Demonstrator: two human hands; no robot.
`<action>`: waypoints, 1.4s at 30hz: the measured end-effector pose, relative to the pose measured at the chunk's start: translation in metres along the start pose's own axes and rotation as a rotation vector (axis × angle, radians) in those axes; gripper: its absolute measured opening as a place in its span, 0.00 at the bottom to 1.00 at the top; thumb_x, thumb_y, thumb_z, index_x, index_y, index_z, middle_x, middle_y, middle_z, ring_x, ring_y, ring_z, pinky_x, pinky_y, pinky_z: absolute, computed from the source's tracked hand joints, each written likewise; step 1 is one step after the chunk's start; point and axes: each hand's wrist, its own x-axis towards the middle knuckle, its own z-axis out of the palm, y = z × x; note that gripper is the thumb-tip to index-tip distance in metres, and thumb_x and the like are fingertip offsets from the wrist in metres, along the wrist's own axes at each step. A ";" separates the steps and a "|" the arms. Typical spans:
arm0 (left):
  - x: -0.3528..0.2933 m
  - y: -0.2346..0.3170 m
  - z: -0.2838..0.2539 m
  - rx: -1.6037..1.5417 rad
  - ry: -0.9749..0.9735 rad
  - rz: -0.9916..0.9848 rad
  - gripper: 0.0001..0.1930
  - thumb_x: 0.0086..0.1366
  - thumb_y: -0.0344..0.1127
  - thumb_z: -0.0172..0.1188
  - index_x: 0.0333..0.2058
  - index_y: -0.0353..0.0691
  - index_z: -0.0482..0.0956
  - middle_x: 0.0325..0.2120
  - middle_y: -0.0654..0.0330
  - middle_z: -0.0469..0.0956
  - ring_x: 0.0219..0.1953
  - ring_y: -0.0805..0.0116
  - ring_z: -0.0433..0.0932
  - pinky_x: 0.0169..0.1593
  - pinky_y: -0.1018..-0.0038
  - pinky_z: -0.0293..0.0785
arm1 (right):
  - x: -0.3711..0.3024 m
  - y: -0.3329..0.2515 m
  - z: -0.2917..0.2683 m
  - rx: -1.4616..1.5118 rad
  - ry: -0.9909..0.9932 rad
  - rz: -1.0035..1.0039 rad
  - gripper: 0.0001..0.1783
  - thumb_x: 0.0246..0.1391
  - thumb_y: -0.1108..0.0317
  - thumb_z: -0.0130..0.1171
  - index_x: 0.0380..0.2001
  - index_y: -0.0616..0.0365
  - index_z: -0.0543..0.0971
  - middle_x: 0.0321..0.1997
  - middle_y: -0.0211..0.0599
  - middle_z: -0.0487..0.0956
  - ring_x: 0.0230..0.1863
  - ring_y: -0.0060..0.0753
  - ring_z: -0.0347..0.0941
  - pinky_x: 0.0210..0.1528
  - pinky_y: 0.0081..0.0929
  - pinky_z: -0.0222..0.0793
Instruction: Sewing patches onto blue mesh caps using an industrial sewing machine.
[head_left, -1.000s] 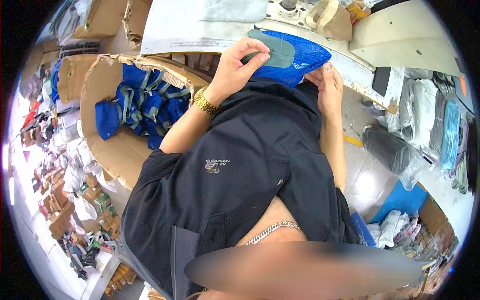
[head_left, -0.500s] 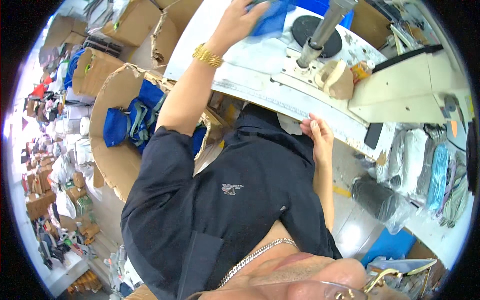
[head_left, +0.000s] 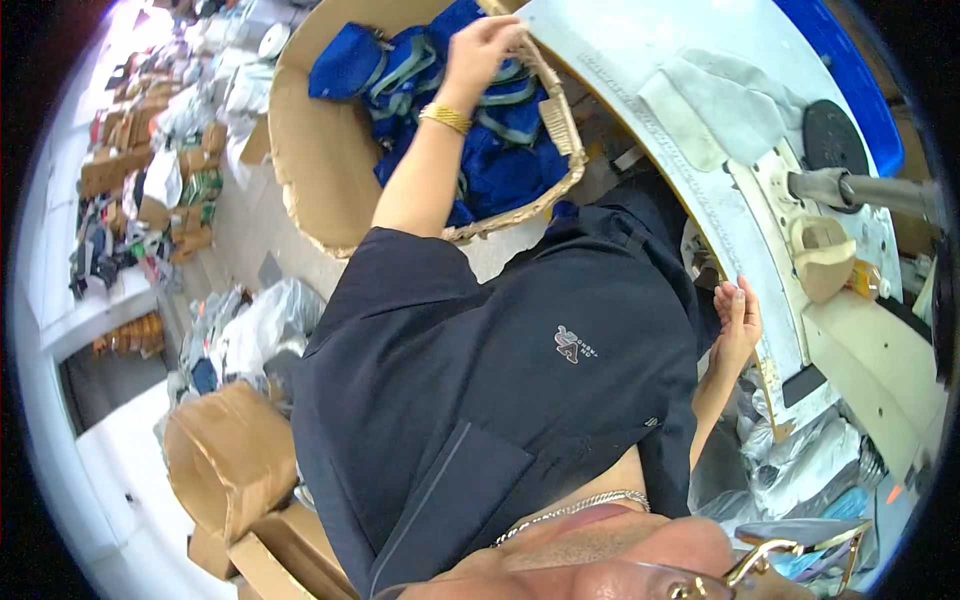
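My left hand (head_left: 487, 52), with a gold bracelet at the wrist, is over a large cardboard box (head_left: 318, 170) at the table's left. Its fingers are loosely bent, and no cloth shows in them. Below the hand, several blue fabric pieces (head_left: 505, 185) with grey-green edging lie heaped in the box. Beside the near edge of the white worktable (head_left: 620, 70) rests my right hand (head_left: 738, 312). Its fingers are half curled and spread a little, with nothing visible in them. Pale grey cloth (head_left: 720, 105) lies flat on the tabletop.
A grey metal post (head_left: 865, 192) crosses the table's right part, near a black disc (head_left: 835, 140) and a beige cup-shaped piece (head_left: 822, 258). A blue bin (head_left: 850, 80) stands behind. Wrapped bundles (head_left: 800, 460) lie below right. Another cardboard box (head_left: 215, 465) is at lower left.
My left hand has swung from the tabletop, where it held blue cloth, leftward to over the box. The view has turned toward the box. My right hand stays by the table edge.
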 end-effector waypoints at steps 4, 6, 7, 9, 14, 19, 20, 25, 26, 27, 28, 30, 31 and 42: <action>-0.028 -0.090 -0.131 0.310 0.110 -0.426 0.15 0.64 0.38 0.58 0.47 0.38 0.78 0.38 0.62 0.81 0.35 0.75 0.79 0.36 0.78 0.76 | 0.011 -0.001 0.007 -0.078 -0.028 0.039 0.18 0.63 0.66 0.52 0.52 0.65 0.73 0.40 0.40 0.80 0.40 0.29 0.78 0.45 0.24 0.74; -0.048 -0.136 -0.171 0.487 0.128 -0.625 0.17 0.61 0.42 0.61 0.46 0.40 0.79 0.34 0.65 0.80 0.31 0.76 0.77 0.31 0.78 0.75 | 0.017 -0.002 0.010 -0.123 -0.057 0.027 0.18 0.63 0.65 0.52 0.52 0.63 0.73 0.41 0.39 0.80 0.41 0.27 0.77 0.45 0.22 0.74; -0.060 -0.154 -0.180 0.588 0.088 -0.716 0.18 0.60 0.44 0.62 0.46 0.42 0.80 0.29 0.64 0.80 0.28 0.77 0.76 0.28 0.77 0.73 | 0.018 -0.004 0.011 -0.136 -0.057 0.038 0.18 0.63 0.65 0.52 0.53 0.63 0.73 0.41 0.39 0.80 0.41 0.27 0.77 0.45 0.22 0.73; -0.091 -0.195 -0.200 0.888 -0.074 -0.640 0.15 0.59 0.42 0.63 0.42 0.42 0.82 0.23 0.61 0.78 0.23 0.73 0.75 0.24 0.74 0.72 | 0.018 -0.007 0.012 -0.173 -0.061 0.052 0.18 0.63 0.65 0.52 0.53 0.63 0.73 0.40 0.39 0.80 0.41 0.27 0.77 0.46 0.22 0.73; -0.135 -0.236 -0.192 0.795 -0.400 -0.947 0.15 0.59 0.42 0.61 0.43 0.45 0.82 0.27 0.57 0.80 0.27 0.64 0.79 0.26 0.62 0.75 | 0.009 -0.006 -0.016 -0.302 0.000 0.098 0.19 0.64 0.64 0.51 0.53 0.64 0.72 0.40 0.40 0.79 0.40 0.28 0.77 0.44 0.22 0.73; -0.147 -0.262 -0.131 1.193 -1.227 -0.634 0.26 0.62 0.48 0.53 0.59 0.51 0.68 0.57 0.55 0.69 0.52 0.53 0.73 0.51 0.59 0.73 | -0.013 0.010 -0.067 -0.422 0.152 0.234 0.20 0.63 0.62 0.53 0.52 0.64 0.72 0.40 0.38 0.79 0.39 0.27 0.77 0.42 0.21 0.72; -0.161 -0.272 -0.128 1.259 -1.194 -0.615 0.28 0.62 0.49 0.52 0.61 0.54 0.66 0.59 0.55 0.67 0.57 0.53 0.70 0.56 0.58 0.70 | -0.019 0.013 -0.077 -0.428 0.187 0.272 0.21 0.62 0.61 0.53 0.52 0.64 0.73 0.40 0.37 0.79 0.38 0.26 0.77 0.41 0.20 0.72; -0.193 -0.269 -0.112 1.267 -1.358 -0.900 0.26 0.63 0.52 0.49 0.59 0.53 0.68 0.59 0.56 0.68 0.59 0.51 0.68 0.56 0.51 0.68 | -0.056 0.028 -0.127 -0.474 0.314 0.397 0.17 0.60 0.60 0.56 0.48 0.60 0.75 0.37 0.35 0.79 0.34 0.25 0.77 0.32 0.18 0.72; -0.189 -0.256 -0.104 1.256 -1.379 -0.883 0.26 0.63 0.52 0.49 0.59 0.53 0.68 0.59 0.56 0.68 0.59 0.51 0.68 0.56 0.51 0.68 | -0.068 0.029 -0.136 -0.482 0.338 0.398 0.17 0.60 0.60 0.56 0.48 0.60 0.75 0.37 0.35 0.79 0.34 0.25 0.77 0.32 0.18 0.72; -0.179 -0.231 -0.094 1.279 -1.323 -0.911 0.24 0.63 0.51 0.51 0.56 0.52 0.71 0.58 0.56 0.69 0.58 0.50 0.69 0.56 0.49 0.67 | -0.083 0.035 -0.147 -0.480 0.385 0.434 0.17 0.60 0.61 0.56 0.47 0.60 0.75 0.37 0.35 0.80 0.34 0.25 0.78 0.31 0.18 0.72; -0.169 -0.209 -0.088 1.304 -1.256 -0.948 0.22 0.63 0.50 0.53 0.54 0.51 0.75 0.57 0.55 0.70 0.58 0.49 0.70 0.56 0.47 0.66 | -0.095 0.037 -0.152 -0.475 0.422 0.468 0.16 0.60 0.61 0.56 0.46 0.59 0.75 0.37 0.36 0.80 0.33 0.25 0.78 0.30 0.17 0.71; -0.162 -0.212 -0.087 1.171 -1.059 -1.114 0.25 0.63 0.54 0.53 0.53 0.45 0.76 0.58 0.54 0.69 0.59 0.49 0.68 0.58 0.52 0.67 | -0.112 0.040 -0.157 -0.432 0.471 0.461 0.15 0.60 0.62 0.56 0.46 0.59 0.75 0.37 0.36 0.80 0.32 0.25 0.78 0.28 0.16 0.70; -0.168 -0.244 -0.093 1.070 -0.975 -1.158 0.27 0.62 0.55 0.54 0.52 0.42 0.76 0.58 0.52 0.68 0.59 0.48 0.68 0.58 0.55 0.66 | -0.118 0.039 -0.158 -0.511 0.481 0.489 0.15 0.60 0.62 0.56 0.46 0.59 0.75 0.37 0.36 0.80 0.31 0.25 0.78 0.26 0.16 0.70; -0.167 -0.348 -0.069 1.063 -0.602 -0.926 0.25 0.57 0.49 0.61 0.48 0.36 0.78 0.51 0.45 0.74 0.54 0.48 0.73 0.57 0.61 0.70 | -0.111 0.042 -0.160 -0.717 0.351 0.463 0.13 0.60 0.64 0.54 0.43 0.60 0.77 0.31 0.32 0.80 0.26 0.19 0.75 0.23 0.14 0.67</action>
